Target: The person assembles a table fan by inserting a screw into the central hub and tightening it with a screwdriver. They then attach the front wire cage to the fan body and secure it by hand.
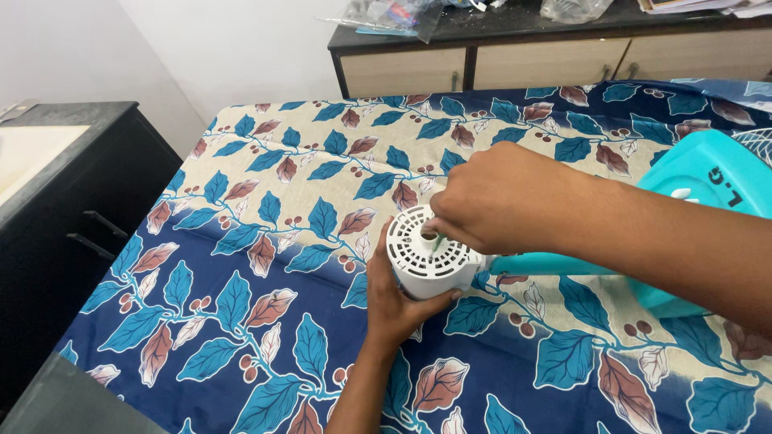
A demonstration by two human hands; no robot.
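A white cylindrical slotted housing (420, 259) lies on its side on a bed sheet patterned with blue and brown leaves (265, 241). It joins a teal stand (708, 181) that lies to the right. My left hand (394, 309) cups the white housing from below and behind. Over the slotted end face, my right hand (490, 201) has its fingers pinched around a thin green tool (435, 243) at the centre hole. Most of the tool is hidden by my fingers.
A black cabinet with handles (88, 209) stands to the left. A drawer unit with a dark top (515, 56) sits at the back, with plastic bags (386, 14) and papers on it. A white grille (760, 141) shows at the right edge.
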